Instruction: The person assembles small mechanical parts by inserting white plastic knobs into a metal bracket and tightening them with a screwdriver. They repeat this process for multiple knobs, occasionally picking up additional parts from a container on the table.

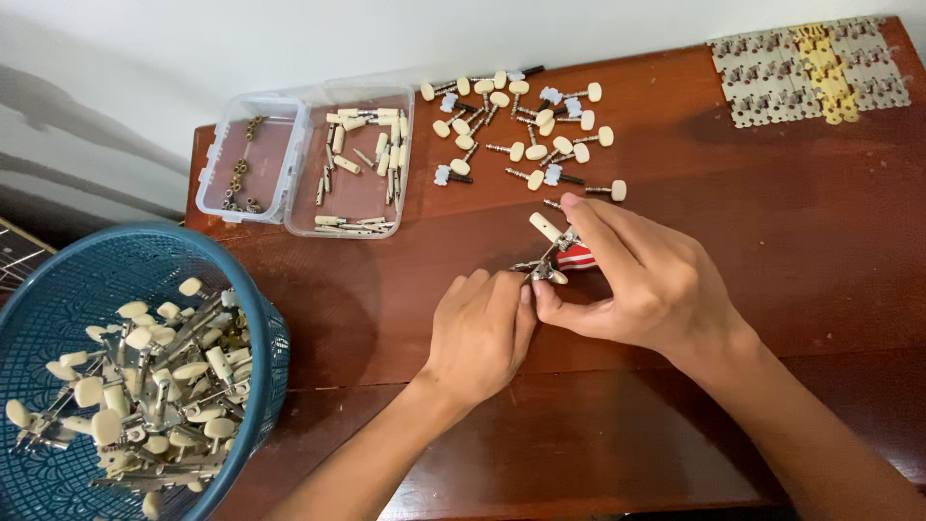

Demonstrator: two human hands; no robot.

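Two hands (569,299), two clear trays (289,183), one blue basket (58,280), one metal-plate sheet (810,72).

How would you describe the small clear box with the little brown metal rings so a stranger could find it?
On the wooden table, look to the far left corner beside the blue basket. Two clear boxes sit together; it is the smaller left box, holding dark rings, not cream pegs.

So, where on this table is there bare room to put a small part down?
Free: the wood between the loose pegs and the metal plates, and right of the right hand. Crowded: around the two clear boxes and the blue basket.
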